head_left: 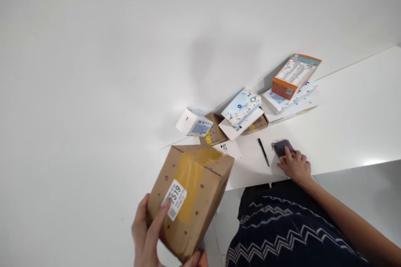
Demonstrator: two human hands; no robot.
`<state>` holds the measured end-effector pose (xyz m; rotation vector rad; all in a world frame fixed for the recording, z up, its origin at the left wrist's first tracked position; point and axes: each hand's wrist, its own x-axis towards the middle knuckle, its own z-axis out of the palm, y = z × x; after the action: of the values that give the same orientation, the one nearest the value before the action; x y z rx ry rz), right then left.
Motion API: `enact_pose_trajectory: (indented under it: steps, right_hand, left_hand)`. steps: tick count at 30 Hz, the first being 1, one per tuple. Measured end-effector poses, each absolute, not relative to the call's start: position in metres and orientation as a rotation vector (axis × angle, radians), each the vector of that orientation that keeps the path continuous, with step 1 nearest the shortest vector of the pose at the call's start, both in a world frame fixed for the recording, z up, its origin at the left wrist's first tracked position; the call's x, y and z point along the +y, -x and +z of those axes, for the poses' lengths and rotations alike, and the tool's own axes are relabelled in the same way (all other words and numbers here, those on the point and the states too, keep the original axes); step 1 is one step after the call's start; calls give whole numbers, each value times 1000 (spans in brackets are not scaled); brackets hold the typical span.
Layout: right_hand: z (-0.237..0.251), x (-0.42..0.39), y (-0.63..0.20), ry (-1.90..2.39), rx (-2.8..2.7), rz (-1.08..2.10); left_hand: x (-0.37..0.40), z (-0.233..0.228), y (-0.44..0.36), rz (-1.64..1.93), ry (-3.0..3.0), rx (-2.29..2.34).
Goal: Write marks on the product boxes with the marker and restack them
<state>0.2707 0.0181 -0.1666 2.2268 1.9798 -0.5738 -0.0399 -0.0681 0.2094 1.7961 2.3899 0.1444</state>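
Observation:
My left hand [150,233] holds a brown cardboard box [203,183] up off the table, tilted, at the lower middle of the view. Its thumb presses on a white label [175,200] printed 7519, and wide yellow tape runs over the box. Dark specks dot the cardboard. On the table's near edge, my right hand [296,166] is closed on a dark phone [283,148], index finger on top and thumb at its side. A black pen [263,152] lies to the left of the phone.
Along the wall side of the white table [354,108] stand several cartons: a white pack [194,123], a floral tissue pack [241,106] on a white box, brown boxes [214,129], and an orange box [296,75] on another tissue pack. White paper [227,148] lies beyond the held box.

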Motion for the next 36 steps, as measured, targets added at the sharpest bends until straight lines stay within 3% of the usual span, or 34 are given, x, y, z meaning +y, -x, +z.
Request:
enact_pose_trajectory:
  steps: [6,10,12,17,24,29,36]
  right_hand:
    - [-168,26,-277,-2201,2010,-670]
    - [-164,30,-286,-2295,1924,-901]
    - [-159,32,-294,-2428,1784,-1161]
    - [-136,16,-308,-2686,957,-2394]
    - [-73,-40,-288,-2652,733,-3024]
    - [-53,-68,-262,-2705,550,-3137]
    - [-69,-102,-235,-2593,489,-3341]
  left_hand:
    - [-37,201,4,224,-2013,2070]
    - [-19,195,-3,281,-2082,1860]
    - [-12,191,-1,300,-2127,1739]
    - [-8,175,16,335,-2190,1483]
    - [-32,152,40,266,-2276,1278]
    - [-52,125,61,224,-2328,1245]
    - [-80,81,75,210,-2427,1179]
